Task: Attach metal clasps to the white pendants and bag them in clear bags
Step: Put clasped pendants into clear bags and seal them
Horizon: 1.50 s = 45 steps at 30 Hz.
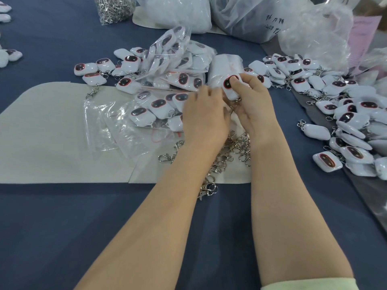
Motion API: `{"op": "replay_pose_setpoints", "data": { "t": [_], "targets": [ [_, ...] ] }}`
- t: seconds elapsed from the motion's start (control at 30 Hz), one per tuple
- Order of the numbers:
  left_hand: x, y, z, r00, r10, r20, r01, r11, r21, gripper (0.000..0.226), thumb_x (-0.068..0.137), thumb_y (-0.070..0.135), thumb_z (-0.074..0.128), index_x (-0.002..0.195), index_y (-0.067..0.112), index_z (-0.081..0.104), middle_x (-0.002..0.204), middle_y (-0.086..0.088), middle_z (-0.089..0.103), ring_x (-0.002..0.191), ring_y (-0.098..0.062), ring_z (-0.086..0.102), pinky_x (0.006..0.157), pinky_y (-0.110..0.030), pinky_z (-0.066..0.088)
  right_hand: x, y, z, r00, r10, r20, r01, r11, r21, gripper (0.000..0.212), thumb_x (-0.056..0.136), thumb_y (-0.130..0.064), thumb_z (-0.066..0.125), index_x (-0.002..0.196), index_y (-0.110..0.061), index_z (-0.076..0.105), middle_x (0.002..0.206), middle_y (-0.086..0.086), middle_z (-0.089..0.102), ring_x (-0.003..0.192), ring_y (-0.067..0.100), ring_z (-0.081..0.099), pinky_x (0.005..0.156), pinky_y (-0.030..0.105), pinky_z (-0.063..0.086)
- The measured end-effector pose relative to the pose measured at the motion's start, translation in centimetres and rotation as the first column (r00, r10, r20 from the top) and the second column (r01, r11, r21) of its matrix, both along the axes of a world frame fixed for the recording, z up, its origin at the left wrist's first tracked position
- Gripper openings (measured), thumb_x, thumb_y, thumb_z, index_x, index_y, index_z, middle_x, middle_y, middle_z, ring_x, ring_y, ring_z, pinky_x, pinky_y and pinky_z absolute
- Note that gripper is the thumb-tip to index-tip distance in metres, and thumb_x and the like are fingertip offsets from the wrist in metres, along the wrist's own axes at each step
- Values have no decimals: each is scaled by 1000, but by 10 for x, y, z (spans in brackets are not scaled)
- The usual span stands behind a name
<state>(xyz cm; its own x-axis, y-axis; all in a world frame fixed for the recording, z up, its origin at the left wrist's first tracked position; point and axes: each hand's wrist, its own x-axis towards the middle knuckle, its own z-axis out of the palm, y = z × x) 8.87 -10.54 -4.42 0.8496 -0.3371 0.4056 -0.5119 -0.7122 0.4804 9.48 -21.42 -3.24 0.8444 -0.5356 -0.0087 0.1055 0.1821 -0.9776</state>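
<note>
My right hand (251, 103) grips a white pendant (229, 86) with a dark oval face ringed in red; a metal clasp (235, 104) hangs from its lower end. My left hand (204, 114) is against it from the left, fingers curled around the clear bag (219, 65) that rises behind the pendant. Whether the pendant is inside that bag I cannot tell. Loose metal clasps (240, 147) lie heaped under my wrists. Several empty clear bags (109, 124) lie flat to the left.
Bagged pendants (180, 65) pile behind my hands on a pale mat (41, 143). Unbagged pendants with clasps (345, 114) spread along the right. Big plastic sacks (251, 15) and a bag of clasps (114, 7) stand at the back of the blue table (83, 237).
</note>
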Motion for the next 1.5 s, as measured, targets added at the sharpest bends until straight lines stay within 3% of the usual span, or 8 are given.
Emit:
{"op": "replay_pose_setpoints", "data": {
  "t": [0.23, 0.4, 0.53, 0.83, 1.03, 1.13, 1.3, 1.5],
  "targets": [
    [10, 9, -5, 966, 251, -65, -243, 963, 114, 33, 83, 38, 60, 105, 13, 63, 129, -6, 44, 123, -30, 34, 102, -43, 23, 5, 1, 10, 957, -214, -194, 120, 906, -407, 18, 82, -24, 71, 87, -13, 58, 73, -4, 51, 59, 8, 49, 60, 24, 43],
    [21, 19, 8, 949, 233, -210, -275, 941, -196, 27, 90, 37, 54, 97, 13, 65, 117, -7, 54, 109, -27, 51, 94, -38, 37, 6, 13, 25, 989, -24, -146, -2, 984, -176, 22, 86, -7, 69, 75, -6, 50, 71, 12, 49, 54, 15, 56, 57, 24, 54],
    [26, 28, 16, 936, 156, -316, -311, 787, -532, 15, 90, 21, 53, 76, 19, 49, 79, 6, 53, 73, -11, 50, 61, -17, 34, 9, 30, 24, 976, 29, -217, -108, 927, -360, 26, 86, -10, 70, 69, -5, 52, 58, 9, 52, 44, 10, 59, 74, 40, 61],
    [16, 25, 26, 989, 142, -51, -146, 826, -544, 8, 84, 21, 58, 81, 14, 54, 88, -1, 56, 83, -22, 56, 78, -34, 44, 5, 49, 17, 903, 405, -145, -427, 887, -177, 33, 95, 2, 50, 69, -12, 65, 61, -1, 66, 52, 6, 59, 50, 17, 47],
    [19, 23, 13, 984, 142, -110, -173, 917, -360, 13, 87, 30, 56, 85, 17, 54, 102, 0, 58, 101, -24, 53, 92, -40, 40, -4, 9, 30, 924, -226, -308, -81, 674, -735, 23, 86, -7, 49, 90, -7, 72, 88, 15, 69, 77, 23, 60, 81, 37, 51],
    [19, 18, 6, 982, 118, -146, -151, 961, -234, 20, 88, 35, 55, 94, 16, 58, 108, -1, 61, 104, -25, 56, 96, -41, 39, -25, -28, 27, 650, -680, -340, 147, 551, -821, 42, 90, -25, 50, 131, -17, 53, 142, 12, 47, 133, 31, 39, 107, 38, 32],
    [19, 15, 2, 983, 134, -127, -154, 973, -170, 26, 88, 38, 55, 102, 16, 58, 108, -2, 62, 105, -27, 54, 96, -38, 32, -29, -40, 5, 526, -595, -607, 0, 714, -700, 52, 94, -25, 45, 142, -8, 37, 154, 19, 23, 144, 40, 16, 118, 48, 16],
    [20, 14, 0, 982, 135, -130, -155, 975, -160, 26, 88, 37, 54, 103, 16, 58, 110, -1, 61, 107, -27, 53, 95, -37, 31, -21, -42, 5, 572, -653, -497, 31, 623, -782, 44, 94, -21, 47, 138, -17, 46, 154, 15, 27, 144, 37, 14, 117, 47, 17]
  ]
}}
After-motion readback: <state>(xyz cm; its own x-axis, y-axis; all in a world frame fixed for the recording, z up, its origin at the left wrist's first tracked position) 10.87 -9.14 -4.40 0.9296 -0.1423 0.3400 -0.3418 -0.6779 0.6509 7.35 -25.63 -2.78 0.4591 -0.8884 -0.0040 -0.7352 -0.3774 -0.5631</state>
